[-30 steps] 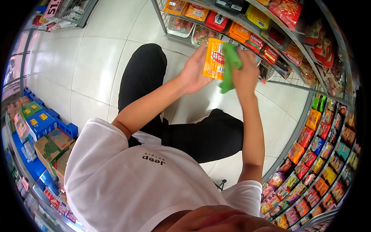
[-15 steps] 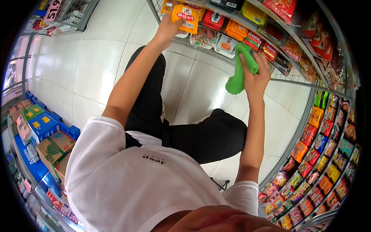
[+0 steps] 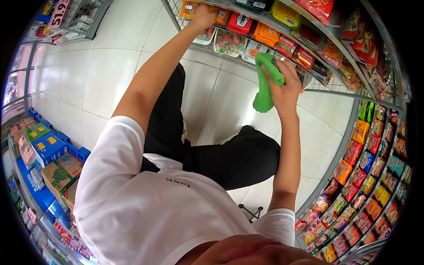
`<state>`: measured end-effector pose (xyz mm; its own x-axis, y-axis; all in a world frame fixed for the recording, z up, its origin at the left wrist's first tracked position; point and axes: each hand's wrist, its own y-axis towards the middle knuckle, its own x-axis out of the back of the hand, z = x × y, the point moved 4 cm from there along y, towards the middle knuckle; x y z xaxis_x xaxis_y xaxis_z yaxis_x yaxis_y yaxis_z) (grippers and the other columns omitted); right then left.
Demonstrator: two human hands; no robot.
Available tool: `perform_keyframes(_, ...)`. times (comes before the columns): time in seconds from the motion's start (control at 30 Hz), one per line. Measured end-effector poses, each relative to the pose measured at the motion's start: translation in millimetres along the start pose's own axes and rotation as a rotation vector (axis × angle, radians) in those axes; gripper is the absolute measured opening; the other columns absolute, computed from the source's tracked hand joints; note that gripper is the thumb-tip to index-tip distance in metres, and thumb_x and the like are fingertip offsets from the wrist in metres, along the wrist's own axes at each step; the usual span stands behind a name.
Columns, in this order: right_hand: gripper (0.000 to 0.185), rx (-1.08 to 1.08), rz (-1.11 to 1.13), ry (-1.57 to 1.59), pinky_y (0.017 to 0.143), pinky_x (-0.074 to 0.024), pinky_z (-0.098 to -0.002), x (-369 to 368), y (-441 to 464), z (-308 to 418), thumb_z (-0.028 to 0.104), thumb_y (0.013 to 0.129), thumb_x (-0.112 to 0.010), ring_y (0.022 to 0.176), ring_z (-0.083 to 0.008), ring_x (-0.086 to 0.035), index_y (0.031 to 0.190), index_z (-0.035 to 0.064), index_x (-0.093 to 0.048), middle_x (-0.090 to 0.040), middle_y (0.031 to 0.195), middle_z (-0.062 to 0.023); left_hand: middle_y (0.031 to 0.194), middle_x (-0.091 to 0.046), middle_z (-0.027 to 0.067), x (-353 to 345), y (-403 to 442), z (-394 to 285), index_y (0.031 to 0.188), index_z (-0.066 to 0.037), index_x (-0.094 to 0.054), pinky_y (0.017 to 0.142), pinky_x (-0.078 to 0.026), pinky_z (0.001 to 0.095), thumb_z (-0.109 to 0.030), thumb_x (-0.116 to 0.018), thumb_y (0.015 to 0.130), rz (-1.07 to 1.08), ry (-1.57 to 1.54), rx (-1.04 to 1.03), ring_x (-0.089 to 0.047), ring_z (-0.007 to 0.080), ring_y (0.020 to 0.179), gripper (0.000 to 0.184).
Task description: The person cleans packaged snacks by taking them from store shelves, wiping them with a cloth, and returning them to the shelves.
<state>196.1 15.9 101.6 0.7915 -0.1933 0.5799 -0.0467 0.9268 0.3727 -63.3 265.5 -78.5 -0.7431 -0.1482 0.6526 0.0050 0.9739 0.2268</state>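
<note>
Reaching to the far left of the wire-sided rack (image 3: 171,17), the left hand (image 3: 204,18) is among orange packs (image 3: 223,17), its fingers bent down over them; the hand covers the contact, so I cannot tell whether it grips one or merely touches it. Those packs lie beside a red pack (image 3: 240,24) to the right, probably grouped so like kinds share a spot. The right hand (image 3: 288,86) is closed around a green cloth (image 3: 263,90), pinching it between thumb and fingers, with one end hanging loose above the floor (image 3: 212,99). The cloth is bunched, likely to fit the grasp, and held well apart to the right, perhaps leaving the left reach unobstructed. Clear-wrapped trays (image 3: 229,43) sit between the two hands, on the far side. The knees (image 3: 254,152) are bent, presumably bringing low rows within reach.
</note>
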Motion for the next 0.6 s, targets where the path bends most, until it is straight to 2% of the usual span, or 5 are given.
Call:
perform_keyframes(0.03,0.031,0.005,0.004,0.0,0.08,-0.0521,-0.0295,1,1,0,0.004,0.085,-0.081,0.088,-0.0219,-0.065,0.113,-0.0047,-0.069,-0.067,0.101,-0.0117,0.083,-0.071,0.0221,2,0,-9,0.099,-0.004,-0.074,0.073,-0.056,0.0518,-0.029,-0.061,0.096,-0.063,0.092,-0.151,-0.07,0.0364,0.08,0.029)
perform_keyframes(0.13,0.031,0.007,0.015,0.008,0.079,-0.0515,-0.0294,0,0,1,0.003,0.085,-0.08,0.085,-0.0217,-0.064,0.113,-0.0047,-0.069,-0.066,0.099,-0.0113,0.091,-0.071,0.0211,25,-7,-44,0.116,0.004,-0.06,0.05,-0.054,0.0387,-0.013,-0.065,0.095,0.427,-0.063,0.273,-0.065,0.0273,0.054,0.028)
perform_keyframes(0.23,0.031,0.003,0.022,0.019,0.078,-0.0512,-0.0296,-1,1,-1,0.003,0.085,-0.08,0.084,-0.0218,-0.063,0.113,-0.0048,-0.069,-0.065,0.097,-0.0109,0.104,-0.071,0.0189,20,-3,-37,0.114,0.0,-0.066,0.068,-0.058,0.0444,-0.019,-0.067,0.095,0.193,0.2,-0.203,-0.067,0.0326,0.071,0.027)
perform_keyframes(0.33,0.031,0.0,0.032,0.022,0.078,-0.0514,-0.03,-1,2,0,0.004,0.085,-0.08,0.084,-0.0225,-0.063,0.113,-0.0046,-0.069,-0.065,0.097,-0.0111,0.083,-0.07,0.0233,30,-22,-51,0.089,-0.006,-0.076,0.085,-0.052,0.0524,-0.031,-0.064,0.092,-0.224,0.476,-0.449,-0.068,0.0371,0.085,0.028)
perform_keyframes(0.6,0.033,-0.044,0.071,0.039,0.08,-0.0525,-0.0317,-1,0,-1,0.004,0.085,-0.08,0.087,-0.0249,-0.066,0.114,-0.0048,-0.069,-0.067,0.1,-0.0125,0.103,-0.071,0.0187,19,-17,-25,0.096,-0.006,-0.074,0.101,-0.041,0.0571,-0.035,-0.07,0.083,-0.017,0.844,-0.342,-0.061,0.0367,0.11,0.033)
